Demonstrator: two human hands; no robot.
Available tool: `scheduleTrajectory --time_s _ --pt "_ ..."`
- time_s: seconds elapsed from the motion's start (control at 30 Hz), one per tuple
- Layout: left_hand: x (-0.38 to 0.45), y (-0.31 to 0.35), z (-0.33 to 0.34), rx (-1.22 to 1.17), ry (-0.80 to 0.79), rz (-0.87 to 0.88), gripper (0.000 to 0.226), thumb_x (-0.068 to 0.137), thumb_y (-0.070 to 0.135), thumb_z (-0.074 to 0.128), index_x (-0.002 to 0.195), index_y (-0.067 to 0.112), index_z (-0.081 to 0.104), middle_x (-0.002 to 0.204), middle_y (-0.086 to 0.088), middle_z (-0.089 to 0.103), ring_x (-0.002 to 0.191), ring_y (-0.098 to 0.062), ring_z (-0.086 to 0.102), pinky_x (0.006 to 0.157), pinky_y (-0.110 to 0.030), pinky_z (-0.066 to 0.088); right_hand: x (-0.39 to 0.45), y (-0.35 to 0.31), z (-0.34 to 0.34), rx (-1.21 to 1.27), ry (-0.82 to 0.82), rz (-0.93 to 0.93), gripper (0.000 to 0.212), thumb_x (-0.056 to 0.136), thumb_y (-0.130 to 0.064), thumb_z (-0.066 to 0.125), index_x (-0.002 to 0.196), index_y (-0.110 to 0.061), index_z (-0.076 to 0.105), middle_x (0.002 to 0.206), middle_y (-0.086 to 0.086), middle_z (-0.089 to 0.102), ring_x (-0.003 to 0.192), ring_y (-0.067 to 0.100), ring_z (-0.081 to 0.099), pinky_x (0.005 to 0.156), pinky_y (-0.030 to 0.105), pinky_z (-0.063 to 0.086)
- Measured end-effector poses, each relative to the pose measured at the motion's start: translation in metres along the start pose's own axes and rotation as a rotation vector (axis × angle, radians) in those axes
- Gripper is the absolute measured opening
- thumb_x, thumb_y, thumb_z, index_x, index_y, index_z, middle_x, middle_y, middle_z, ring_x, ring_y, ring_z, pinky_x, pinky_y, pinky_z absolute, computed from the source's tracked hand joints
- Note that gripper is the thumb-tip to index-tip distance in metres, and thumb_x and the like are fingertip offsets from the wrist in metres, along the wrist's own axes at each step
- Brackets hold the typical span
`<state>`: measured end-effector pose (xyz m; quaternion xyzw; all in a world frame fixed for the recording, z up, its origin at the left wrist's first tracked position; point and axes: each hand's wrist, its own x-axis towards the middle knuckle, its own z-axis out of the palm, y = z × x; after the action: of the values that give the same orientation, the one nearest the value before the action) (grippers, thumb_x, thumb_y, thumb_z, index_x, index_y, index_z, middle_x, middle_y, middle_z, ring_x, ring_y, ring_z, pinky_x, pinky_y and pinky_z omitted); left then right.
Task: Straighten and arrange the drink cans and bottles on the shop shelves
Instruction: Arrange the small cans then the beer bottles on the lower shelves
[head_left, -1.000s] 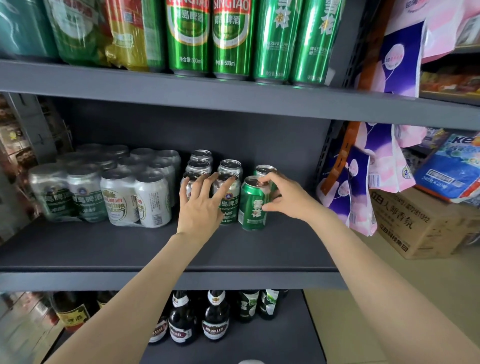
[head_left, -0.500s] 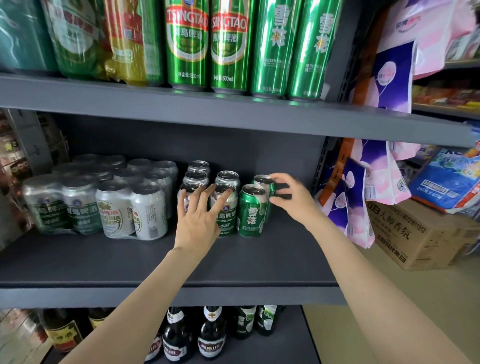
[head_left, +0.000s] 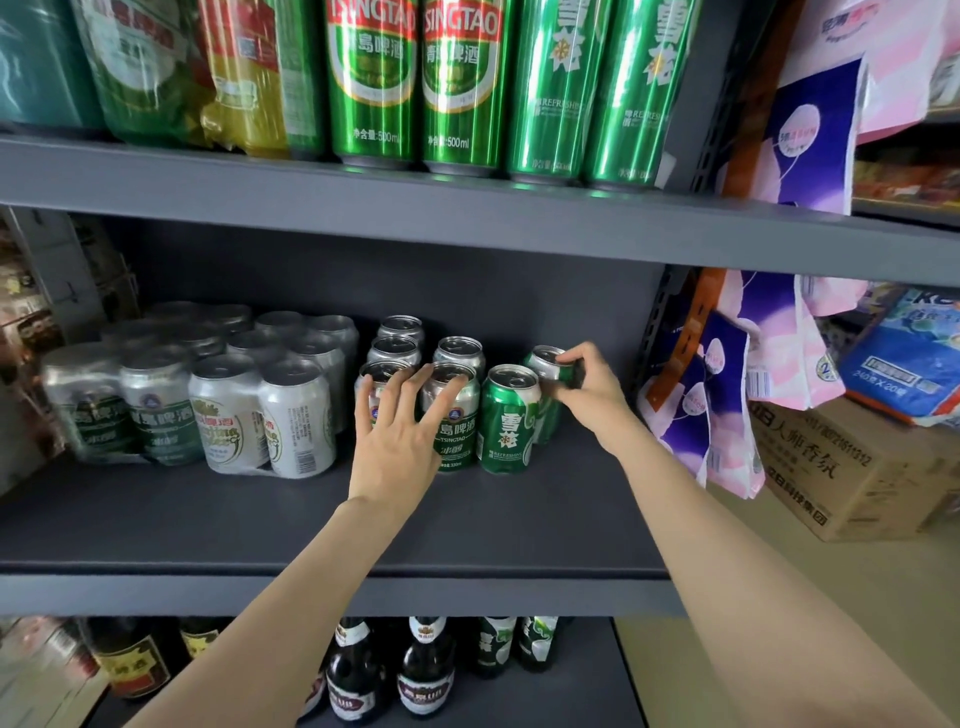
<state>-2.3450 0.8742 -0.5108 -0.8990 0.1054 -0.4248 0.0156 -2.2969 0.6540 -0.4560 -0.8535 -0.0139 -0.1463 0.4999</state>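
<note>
On the dark middle shelf (head_left: 270, 525) stand several loose beer cans in short rows. My left hand (head_left: 397, 431) lies with spread fingers against the two front silver-and-green cans (head_left: 457, 441), fingertips on their rims. Beside them stands a green can (head_left: 506, 421) upright. Behind it a second green can (head_left: 545, 366) is tilted, and my right hand (head_left: 589, 387) grips it at the top. More silver-topped cans (head_left: 397, 348) stand further back.
A shrink-wrapped pack of silver cans (head_left: 208, 395) fills the shelf's left side. Tall green cans (head_left: 462, 88) stand on the shelf above, dark bottles (head_left: 426, 670) on the one below. Pink and purple packets (head_left: 727, 395) hang at the right, near a cardboard box (head_left: 852, 467).
My right hand has left the front green can, reached to the rear green can and closed on it, tilting it. My left hand stays spread on the front cans.
</note>
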Motion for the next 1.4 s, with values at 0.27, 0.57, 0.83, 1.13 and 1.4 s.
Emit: scheduleTrajectory --time_s 0.27,0.57,0.83,1.13,1.4 --pt "-0.001 0.003 -0.004 -0.050 -0.037 -0.031 0.095 0.052 0.005 0.075 0.136 0.025 0.033 0.130 -0.015 0.049 0.122 -0.030 0.031 0.108 -0.057 0.014 -0.024 0.017 -0.049 -0.006 -0.182 0.014 0.035 0.074 -0.012 0.076 0.084 -0.034 0.051 0.116 0.003 0.056 0.112 0.025 0.054 0.101 0.046 0.042" --pt "0.008 0.004 -0.030 -0.036 -0.273 -0.031 0.085 0.075 0.027 0.069 0.146 0.032 0.021 0.145 -0.007 0.031 0.131 -0.029 0.030 0.112 -0.054 0.007 -0.034 -0.003 -0.045 -0.167 -0.179 -0.044 0.035 0.079 -0.012 0.072 0.102 -0.013 0.047 0.136 -0.007 0.044 0.120 0.012 0.044 0.092 0.023 0.036" --pt "0.010 0.003 -0.034 -0.055 -0.306 -0.028 0.080 0.083 0.026 0.057 0.147 0.035 0.008 0.149 -0.002 0.020 0.137 -0.024 0.018 0.114 -0.049 -0.001 -0.034 -0.010 -0.023 -0.349 0.100 -0.115 0.038 0.071 -0.023 0.079 0.094 -0.008 0.053 0.106 0.005 0.040 0.100 0.026 0.048 0.080 0.026 0.035" --pt "0.006 0.003 -0.025 0.006 -0.274 -0.005 0.086 0.078 0.036 0.067 0.147 0.031 0.015 0.147 -0.007 0.026 0.135 -0.029 0.025 0.113 -0.054 0.004 -0.030 -0.009 -0.041 -0.286 -0.130 -0.123 0.025 0.078 -0.010 0.073 0.093 -0.014 0.054 0.119 0.000 0.056 0.107 0.017 0.054 0.088 0.027 0.043" --pt "0.007 0.005 -0.013 0.052 -0.040 -0.024 0.099 0.038 0.046 0.088 0.121 0.024 0.039 0.113 -0.010 0.059 0.099 -0.030 0.057 0.097 -0.058 0.037 -0.036 -0.006 -0.018 -0.226 0.032 -0.121 0.036 0.075 -0.015 0.075 0.088 -0.016 0.042 0.098 0.004 0.048 0.085 0.017 0.045 0.065 0.021 0.034"
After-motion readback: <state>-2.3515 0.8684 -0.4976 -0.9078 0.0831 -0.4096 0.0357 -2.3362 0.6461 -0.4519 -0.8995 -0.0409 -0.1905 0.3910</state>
